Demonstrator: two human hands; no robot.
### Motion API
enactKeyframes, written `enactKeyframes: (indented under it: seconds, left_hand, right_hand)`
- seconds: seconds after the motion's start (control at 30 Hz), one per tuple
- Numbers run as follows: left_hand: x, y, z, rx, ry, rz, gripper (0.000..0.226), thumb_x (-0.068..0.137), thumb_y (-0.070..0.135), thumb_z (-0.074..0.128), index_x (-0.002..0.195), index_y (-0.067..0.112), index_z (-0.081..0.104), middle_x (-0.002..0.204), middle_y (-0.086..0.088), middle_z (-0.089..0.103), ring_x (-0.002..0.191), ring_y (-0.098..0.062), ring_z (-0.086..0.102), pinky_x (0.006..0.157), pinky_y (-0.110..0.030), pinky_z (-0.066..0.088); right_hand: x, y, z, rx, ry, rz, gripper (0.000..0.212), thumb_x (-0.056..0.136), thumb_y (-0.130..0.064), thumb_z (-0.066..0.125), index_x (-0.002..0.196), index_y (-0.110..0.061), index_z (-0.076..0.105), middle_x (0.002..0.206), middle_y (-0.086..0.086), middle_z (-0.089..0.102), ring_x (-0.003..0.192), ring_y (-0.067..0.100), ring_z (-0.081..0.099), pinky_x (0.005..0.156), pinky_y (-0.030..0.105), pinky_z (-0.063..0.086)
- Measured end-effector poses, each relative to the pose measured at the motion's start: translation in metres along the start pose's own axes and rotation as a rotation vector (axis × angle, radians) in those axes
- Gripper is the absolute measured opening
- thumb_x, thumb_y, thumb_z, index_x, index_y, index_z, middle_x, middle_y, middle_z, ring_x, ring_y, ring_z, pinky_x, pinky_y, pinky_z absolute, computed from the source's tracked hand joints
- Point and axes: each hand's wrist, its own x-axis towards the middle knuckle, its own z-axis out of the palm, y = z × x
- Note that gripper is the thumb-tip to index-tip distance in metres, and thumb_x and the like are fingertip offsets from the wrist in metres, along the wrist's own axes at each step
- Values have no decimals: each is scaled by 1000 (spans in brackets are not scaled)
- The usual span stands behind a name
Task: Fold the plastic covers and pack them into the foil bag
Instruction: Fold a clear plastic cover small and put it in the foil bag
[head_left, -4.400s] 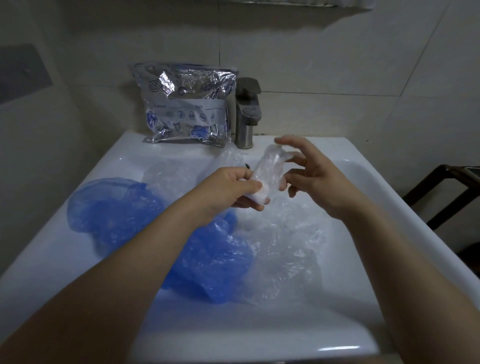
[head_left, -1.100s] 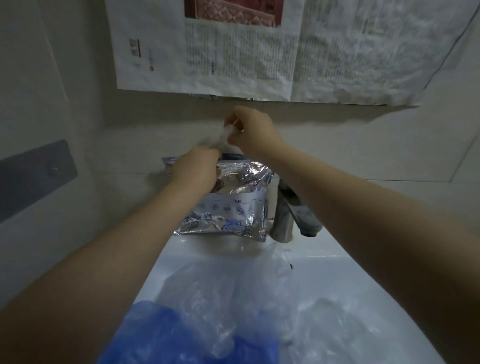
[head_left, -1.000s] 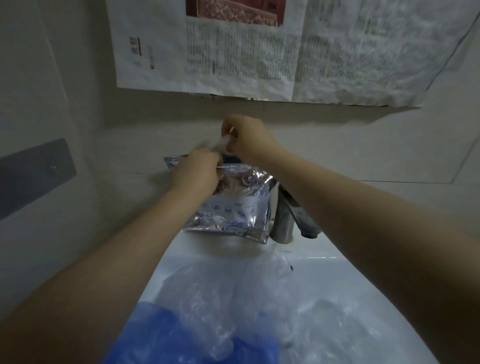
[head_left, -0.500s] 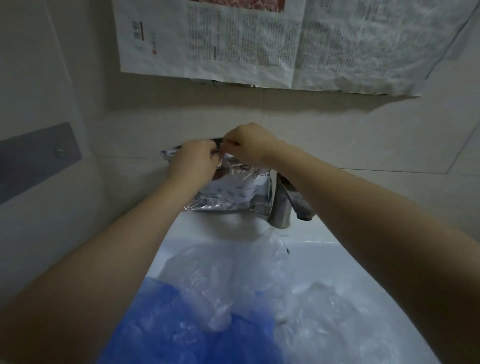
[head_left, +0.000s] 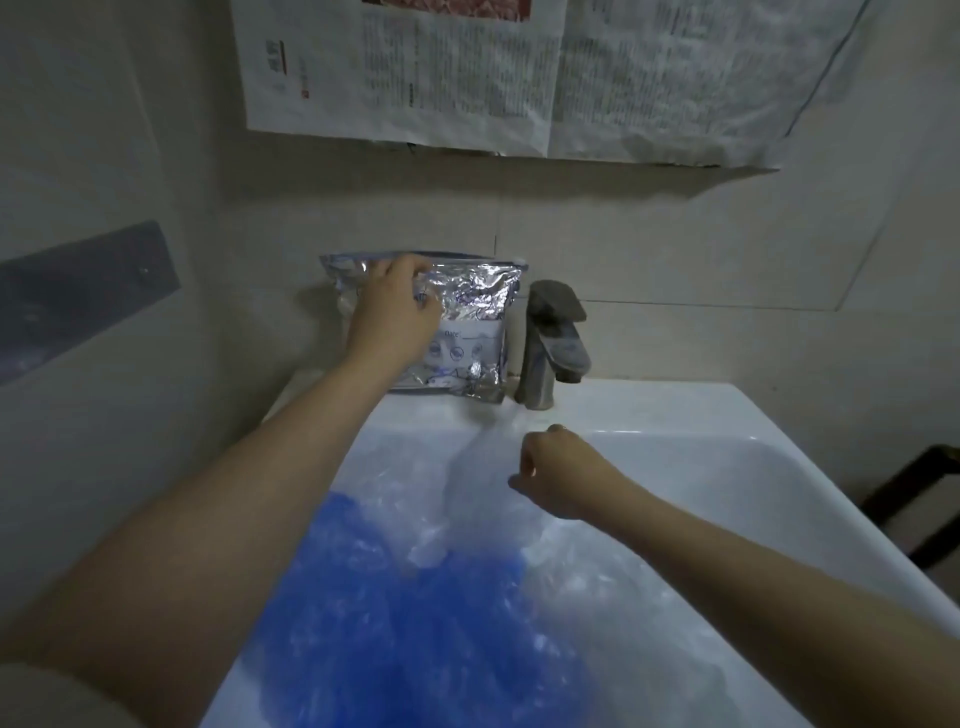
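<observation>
While my left hand (head_left: 397, 306) rests against the upper front of the foil bag (head_left: 467, 322), fingers curled over its top edge, the bag stands at the far left of the basin rim, just beside the tap (head_left: 553, 343). My right hand (head_left: 558, 475) hangs nearer, over the sink (head_left: 753, 467), fingers curled on the clear plastic cover (head_left: 470, 493); whether it truly pinches the film I cannot tell. A blue cover (head_left: 415, 623) lies near, under the clear one. Recommendation: lift one cover only, flatten, fold small, and keep the bag mouth held wide.
</observation>
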Motion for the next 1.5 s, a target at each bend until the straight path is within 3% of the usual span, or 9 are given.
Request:
enactKeyframes:
  seconds: [0.23, 0.37, 0.43, 0.6, 0.77, 1.0, 1.1, 1.23, 1.5]
  left_hand:
    - [-44, 22, -5, -71, -109, 3, 15, 86, 5, 54, 94, 13, 63, 105, -7, 63, 95, -20, 59, 81, -22, 42]
    - [-72, 37, 3, -75, -335, -10, 10, 90, 13, 55, 83, 18, 60, 88, -4, 65, 78, -23, 62, 76, -31, 48]
    - [-87, 43, 9, -37, -473, 30, 5, 89, 25, 60, 91, 20, 61, 100, -4, 66, 83, -19, 61, 78, -31, 48]
    - [-121, 57, 34, -106, -636, 45, 76, 69, 40, 79, 134, 20, 44, 130, 5, 41, 105, -8, 50, 84, -20, 39]
    - [-140, 64, 59, -196, -489, 17, 68, 76, 14, 74, 136, 17, 41, 128, -2, 50, 110, -16, 51, 76, -10, 34]
    - [-148, 55, 70, -450, -400, -273, 9, 91, 5, 53, 89, 7, 62, 69, 3, 58, 63, -9, 52, 56, -11, 40]
    - [-146, 53, 71, -634, -313, -377, 20, 97, 7, 43, 92, 15, 60, 79, 7, 61, 69, -7, 57, 60, -14, 45]
    - [-142, 48, 67, -747, -220, -452, 29, 98, 4, 37, 106, 17, 62, 89, 5, 62, 76, -5, 59, 63, -13, 52]
    - [-140, 34, 51, -1152, -327, -565, 22, 95, -3, 38, 98, 10, 56, 89, -5, 61, 75, -16, 59, 62, -25, 56]
  right_hand:
    - [8, 6, 39, 906, -56, 260, 33, 95, -4, 46, 124, 8, 53, 116, 21, 57, 79, 16, 53, 70, 22, 45]
    - [-13, 10, 30, 1278, 208, 282, 16, 83, -3, 65, 95, 7, 66, 90, 21, 64, 80, 23, 57, 76, 39, 48]
    - [-27, 20, 17, 1378, 193, 222, 15, 82, -1, 65, 96, 5, 64, 84, 17, 61, 74, 23, 56, 66, 31, 48]
    - [-53, 51, -7, 1715, 180, 85, 41, 86, 14, 46, 122, -5, 50, 111, 18, 62, 90, 26, 65, 78, 36, 55]
    - [-63, 67, -12, 1921, 181, -28, 54, 86, 14, 37, 132, -13, 46, 121, 14, 57, 96, 28, 62, 71, 34, 57]
    - [-62, 102, -9, 1877, 230, 45, 31, 90, -3, 47, 116, -19, 55, 94, 3, 67, 79, 19, 58, 75, 31, 50]
    - [-65, 108, -5, 2007, 2, 66, 39, 74, -30, 70, 108, -11, 66, 92, 5, 65, 74, 17, 53, 67, 27, 50]
    - [-68, 106, -3, 1883, -274, 100, 63, 69, -60, 55, 90, -4, 75, 86, 9, 70, 75, 20, 46, 68, 28, 42]
    - [-77, 95, -2, 1608, -373, 77, 52, 95, -42, 37, 71, -15, 75, 81, 3, 71, 75, 16, 67, 77, 31, 50]
